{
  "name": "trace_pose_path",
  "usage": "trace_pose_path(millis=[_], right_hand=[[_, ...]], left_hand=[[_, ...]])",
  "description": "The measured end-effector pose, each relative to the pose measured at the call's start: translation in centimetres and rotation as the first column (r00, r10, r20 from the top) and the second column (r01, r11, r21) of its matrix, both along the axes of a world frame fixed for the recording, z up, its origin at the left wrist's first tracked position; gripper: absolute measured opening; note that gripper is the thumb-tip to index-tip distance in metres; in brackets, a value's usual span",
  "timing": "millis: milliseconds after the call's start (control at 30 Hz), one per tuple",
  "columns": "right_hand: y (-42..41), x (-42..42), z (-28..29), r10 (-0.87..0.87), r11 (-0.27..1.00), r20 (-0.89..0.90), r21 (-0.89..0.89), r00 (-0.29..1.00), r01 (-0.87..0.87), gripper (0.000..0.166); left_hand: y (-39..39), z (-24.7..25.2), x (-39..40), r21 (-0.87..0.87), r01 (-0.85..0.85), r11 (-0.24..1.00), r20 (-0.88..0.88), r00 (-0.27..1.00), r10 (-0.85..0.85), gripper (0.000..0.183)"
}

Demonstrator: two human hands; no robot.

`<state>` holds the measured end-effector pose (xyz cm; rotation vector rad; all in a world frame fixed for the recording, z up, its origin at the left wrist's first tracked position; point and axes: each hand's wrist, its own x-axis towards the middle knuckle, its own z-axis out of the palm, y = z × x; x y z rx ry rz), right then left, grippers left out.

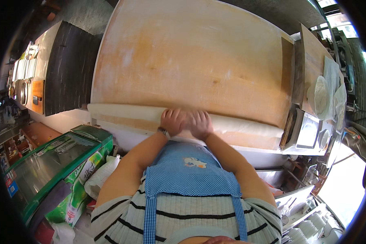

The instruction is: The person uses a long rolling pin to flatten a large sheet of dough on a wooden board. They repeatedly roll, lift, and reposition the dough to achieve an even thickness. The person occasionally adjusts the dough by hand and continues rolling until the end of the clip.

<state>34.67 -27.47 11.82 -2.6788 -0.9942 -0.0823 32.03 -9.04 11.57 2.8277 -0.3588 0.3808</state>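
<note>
A long roll of pale dough [247, 124] lies across the near edge of a floured wooden work board [177, 61]. At its left end, a brown tip that looks like the end of a rolling pin [84, 106] sticks out of the dough. My left hand [172, 122] grips the roll near its middle, fingers curled over the top. Close beside it, my right hand [201, 124] is also bent over the roll, slightly blurred. The dough beneath both palms is hidden.
To the right, a white bowl of flour [320, 97] stands on a side table beside plastic sheeting [331, 71]. A dark-sided counter [70, 67] borders the board on the left. A green glass-topped chest cooler [61, 164] stands at lower left.
</note>
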Motion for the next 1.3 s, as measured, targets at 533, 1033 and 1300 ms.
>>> trace_pose_path(millis=[533, 1033, 1300], right_hand=[[5.7, 19.9, 2.0, -0.267, 0.943, -0.01, -0.208, 0.964, 0.259, 0.019], [0.6, 13.4, -0.6, -0.432, 0.887, -0.018, -0.193, 0.902, 0.421, 0.04], [-0.9, 3.5, -0.4, -0.158, 0.975, -0.113, -0.177, 0.981, 0.137, 0.063]], left_hand=[[-0.5, -1.7, 17.8, 0.016, -0.021, 1.0, -0.261, 0.965, 0.024, 0.034], [2.8, 0.3, 15.1, -0.142, -0.072, 0.987, -0.385, 0.923, 0.012, 0.035], [1.9, -0.5, 5.3, -0.022, 0.178, 0.984, -0.198, 0.964, -0.178, 0.046]])
